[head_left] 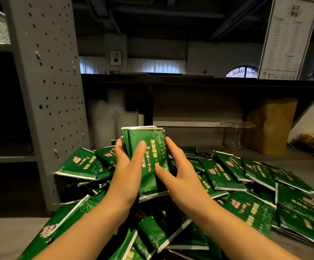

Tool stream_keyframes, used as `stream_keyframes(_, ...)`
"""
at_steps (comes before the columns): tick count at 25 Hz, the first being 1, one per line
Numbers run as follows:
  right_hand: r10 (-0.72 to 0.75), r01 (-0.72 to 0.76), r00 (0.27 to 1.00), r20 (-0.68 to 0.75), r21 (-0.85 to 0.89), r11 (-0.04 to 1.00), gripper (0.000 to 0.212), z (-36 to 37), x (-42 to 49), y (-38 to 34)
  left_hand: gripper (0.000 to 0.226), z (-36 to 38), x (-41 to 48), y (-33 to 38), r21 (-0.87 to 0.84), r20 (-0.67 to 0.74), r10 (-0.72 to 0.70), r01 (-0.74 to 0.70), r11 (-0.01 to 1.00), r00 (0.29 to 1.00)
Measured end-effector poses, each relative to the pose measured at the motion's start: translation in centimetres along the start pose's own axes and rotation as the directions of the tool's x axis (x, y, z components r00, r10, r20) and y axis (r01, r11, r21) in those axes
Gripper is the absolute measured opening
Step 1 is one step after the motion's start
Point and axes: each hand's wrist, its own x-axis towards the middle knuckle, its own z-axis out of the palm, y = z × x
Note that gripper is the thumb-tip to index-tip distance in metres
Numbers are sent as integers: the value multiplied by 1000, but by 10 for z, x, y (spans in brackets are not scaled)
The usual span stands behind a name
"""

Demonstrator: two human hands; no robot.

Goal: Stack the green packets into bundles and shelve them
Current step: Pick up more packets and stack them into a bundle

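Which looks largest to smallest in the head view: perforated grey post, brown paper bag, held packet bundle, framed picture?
1. perforated grey post
2. brown paper bag and held packet bundle: alike, bundle nearer, so unranked
3. framed picture

head-worn view, close, facing forward-down
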Motion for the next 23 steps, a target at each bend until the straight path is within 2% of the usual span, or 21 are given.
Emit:
stream_keyframes(2,-9,10,999,40,-18,1000,63,0,0,2,43,0,1,-1,25,24,-1,1,1000,1000)
stream_keyframes(5,-10,13,996,93,-26,1000,61,-2,3,4,52,-2,4,-6,78,23,14,-15,997,1000)
stream_keyframes(8,-6,6,999,45,2,1000,51,-11,11,5,54,-4,7,-6,62,-18,55,-53,997,998)
stream_keyframes(9,4,-4,1000,4,-30,1000,45,-18,14,6,53,-6,9,-5,56,-35,74,-72,996,997)
stream_keyframes(11,17,-20,1000,-17,-205,978,29,-31,19,8,50,-9,14,-4,46,-72,109,-106,993,991)
stream_keyframes(13,89,-42,991,96,-412,910,14,-39,19,9,45,-13,17,-3,51,-113,135,-130,990,984)
stream_keyframes(14,148,-44,973,176,-488,872,15,-40,18,7,45,-15,18,-2,55,-126,142,-136,989,982)
stream_keyframes(17,293,-4,888,355,-630,777,42,-31,10,-3,47,-17,19,-1,55,-143,154,-148,987,978)
stream_keyframes(21,359,44,852,381,-735,676,66,-16,0,-10,46,-18,20,-3,41,-156,151,-146,988,976)
stream_keyframes(23,354,41,847,397,-713,700,65,-14,-2,-11,47,-18,20,-3,41,-160,149,-144,989,976)
